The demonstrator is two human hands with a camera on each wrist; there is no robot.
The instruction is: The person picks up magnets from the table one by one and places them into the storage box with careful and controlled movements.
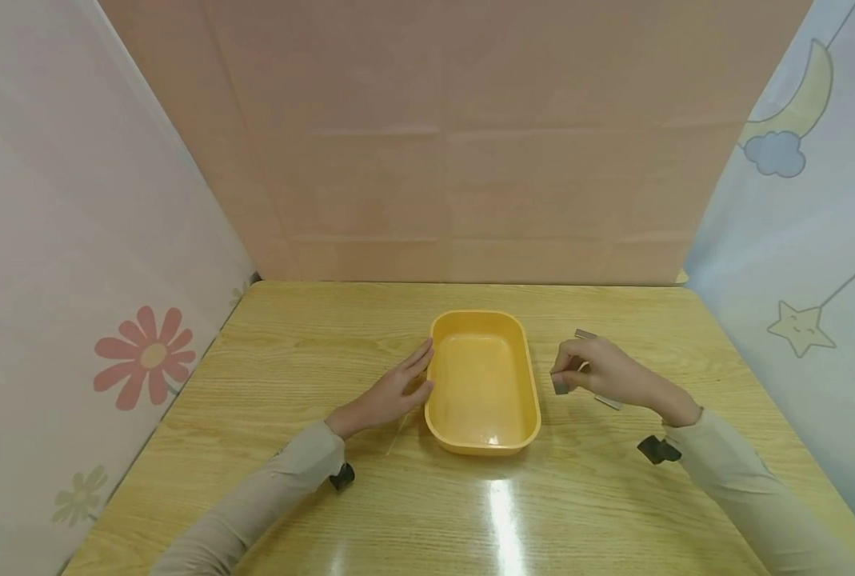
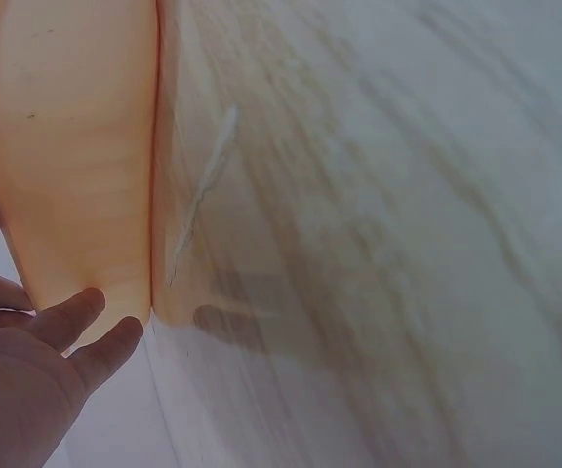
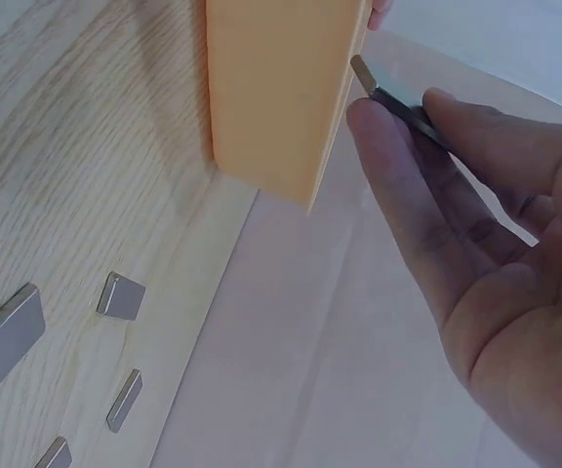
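A yellow plastic tub [image 1: 479, 384] with rounded corners stands on the table, nothing visible inside it. My left hand [image 1: 387, 394] rests against the tub's left wall, its fingers fairly straight; in the left wrist view the fingertips [image 2: 123, 341] touch the outer side. To the right of the tub, my right hand [image 1: 603, 372] pinches a small flat grey metallic block [image 1: 560, 385] between thumb and fingers. That block, raised above the table, is a short way from the tub's right rim. Similar grey pieces [image 3: 122, 296] lie on the table under and around the right hand.
The wooden table [image 1: 269, 360] has a pinkish-brown sheet [image 1: 441, 160] hanging behind its far edge. Printed white sheets flank it on the left and right. A larger grey piece [image 3: 6, 343] lies among the small ones. Black wrist mounts [image 1: 342, 478] hang below both sleeves.
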